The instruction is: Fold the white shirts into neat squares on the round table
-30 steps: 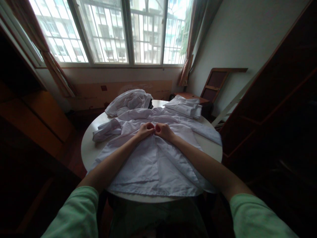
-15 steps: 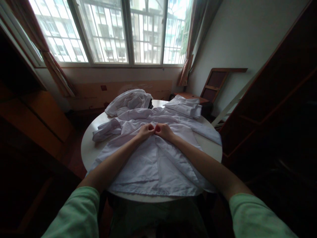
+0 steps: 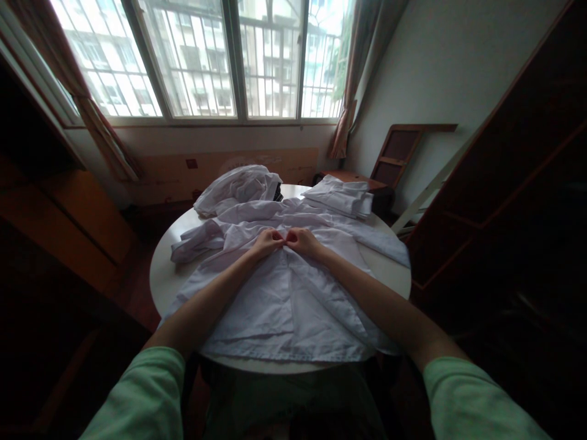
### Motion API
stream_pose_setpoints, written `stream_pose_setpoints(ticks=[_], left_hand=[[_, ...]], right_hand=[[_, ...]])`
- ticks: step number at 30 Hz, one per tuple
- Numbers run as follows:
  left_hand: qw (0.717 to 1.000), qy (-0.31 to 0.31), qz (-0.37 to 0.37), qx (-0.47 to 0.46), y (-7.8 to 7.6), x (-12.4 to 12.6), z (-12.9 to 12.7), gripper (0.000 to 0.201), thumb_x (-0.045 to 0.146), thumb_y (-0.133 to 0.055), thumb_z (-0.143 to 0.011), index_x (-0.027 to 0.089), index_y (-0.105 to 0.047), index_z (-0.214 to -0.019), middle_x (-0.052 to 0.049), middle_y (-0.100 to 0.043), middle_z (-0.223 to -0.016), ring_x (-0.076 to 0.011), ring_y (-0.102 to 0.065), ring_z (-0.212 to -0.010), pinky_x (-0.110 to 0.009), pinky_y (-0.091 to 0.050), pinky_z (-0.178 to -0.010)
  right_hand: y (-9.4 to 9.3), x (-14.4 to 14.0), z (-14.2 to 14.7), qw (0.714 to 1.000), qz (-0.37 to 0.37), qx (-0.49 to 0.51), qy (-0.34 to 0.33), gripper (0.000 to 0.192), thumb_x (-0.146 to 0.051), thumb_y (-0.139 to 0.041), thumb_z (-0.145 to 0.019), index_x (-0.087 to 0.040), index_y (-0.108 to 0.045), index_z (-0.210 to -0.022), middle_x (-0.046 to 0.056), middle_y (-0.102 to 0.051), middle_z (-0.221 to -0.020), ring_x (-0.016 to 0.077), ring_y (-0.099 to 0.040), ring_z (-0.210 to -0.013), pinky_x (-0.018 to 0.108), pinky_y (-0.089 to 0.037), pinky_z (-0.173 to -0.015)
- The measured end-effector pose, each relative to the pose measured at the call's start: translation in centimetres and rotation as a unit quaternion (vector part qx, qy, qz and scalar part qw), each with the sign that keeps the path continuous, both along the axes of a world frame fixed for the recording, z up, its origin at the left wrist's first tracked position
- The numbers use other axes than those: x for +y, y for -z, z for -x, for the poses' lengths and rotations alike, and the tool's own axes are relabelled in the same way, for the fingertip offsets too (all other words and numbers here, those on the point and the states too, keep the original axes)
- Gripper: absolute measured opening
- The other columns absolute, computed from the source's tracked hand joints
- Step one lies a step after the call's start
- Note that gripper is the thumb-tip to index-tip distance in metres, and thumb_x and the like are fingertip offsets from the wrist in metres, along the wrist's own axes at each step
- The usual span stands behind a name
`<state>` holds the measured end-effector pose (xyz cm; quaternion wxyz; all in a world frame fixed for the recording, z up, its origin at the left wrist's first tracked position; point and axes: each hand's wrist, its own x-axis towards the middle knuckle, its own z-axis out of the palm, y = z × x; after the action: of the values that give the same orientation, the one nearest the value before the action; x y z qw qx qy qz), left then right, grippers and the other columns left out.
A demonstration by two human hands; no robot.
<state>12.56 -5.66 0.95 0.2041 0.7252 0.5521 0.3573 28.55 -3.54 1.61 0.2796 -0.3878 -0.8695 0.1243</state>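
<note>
A white long-sleeved garment (image 3: 266, 305), which looks like a shirt or coat, lies spread over a round white table (image 3: 160, 269). Its hem reaches the near edge, and its sleeves stretch out to both sides. At the middle of its front, my left hand (image 3: 269, 242) pinches the cloth along the front opening. Right beside it, fingertips nearly touching, my right hand (image 3: 302, 242) pinches the same front edge. Whether a button sits between the fingers is too small to make out.
At the table's back left is a heap of white cloth (image 3: 238, 186) with something dark beside it. Folded white clothes (image 3: 339, 195) lie at the back right. Beyond stand a flat cardboard box (image 3: 174, 174) under the window and a wooden chair (image 3: 394, 156).
Both hands stay at the garment's front with only a slight shift of the fingers. The garment lies as before.
</note>
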Motion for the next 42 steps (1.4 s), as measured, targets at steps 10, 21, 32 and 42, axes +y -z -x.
stream_pose_setpoints(ticks=[10,21,32,42], left_hand=[[1.000,0.000,0.010,0.003,-0.1,0.0,0.2,0.016,0.026,-0.059,-0.064,0.012,-0.067,-0.062,0.002,-0.056,-0.055,-0.0118,-0.051,-0.057,-0.022,-0.035,-0.054],[1.000,-0.007,0.013,0.007,0.1,0.1,0.2,0.014,0.024,-0.058,-0.063,0.013,-0.068,-0.063,0.002,-0.057,-0.056,-0.0119,-0.051,-0.057,-0.022,-0.036,-0.054],[1.000,0.010,0.008,0.026,0.7,0.9,0.5,0.018,0.029,-0.058,-0.067,0.013,-0.066,-0.063,0.002,-0.054,-0.059,-0.0116,-0.050,-0.061,-0.022,-0.037,-0.058],[0.999,0.008,0.025,0.020,0.7,1.0,0.4,0.019,0.031,-0.059,-0.066,0.014,-0.067,-0.063,0.002,-0.055,-0.057,-0.0124,-0.050,-0.059,-0.023,-0.038,-0.057]], right_hand=[[0.2,0.6,-0.1,0.999,0.050,0.006,0.020,0.019,-0.032,-0.063,-0.073,-0.014,-0.066,-0.069,0.002,-0.064,-0.067,0.0116,-0.054,-0.060,0.021,-0.034,-0.055],[-0.3,0.4,-0.1,0.997,0.071,-0.007,0.014,0.009,-0.022,-0.058,-0.070,-0.014,-0.062,-0.069,-0.001,-0.059,-0.064,0.0101,-0.050,-0.059,0.020,-0.032,-0.054],[0.0,0.3,-0.1,0.999,0.051,0.007,0.005,0.010,-0.024,-0.058,-0.070,-0.015,-0.059,-0.065,-0.003,-0.055,-0.061,0.0089,-0.044,-0.056,0.020,-0.029,-0.053],[0.4,0.6,-0.1,0.999,0.048,0.006,0.005,0.008,-0.022,-0.057,-0.070,-0.015,-0.059,-0.067,-0.003,-0.055,-0.061,0.0086,-0.045,-0.056,0.020,-0.030,-0.053]])
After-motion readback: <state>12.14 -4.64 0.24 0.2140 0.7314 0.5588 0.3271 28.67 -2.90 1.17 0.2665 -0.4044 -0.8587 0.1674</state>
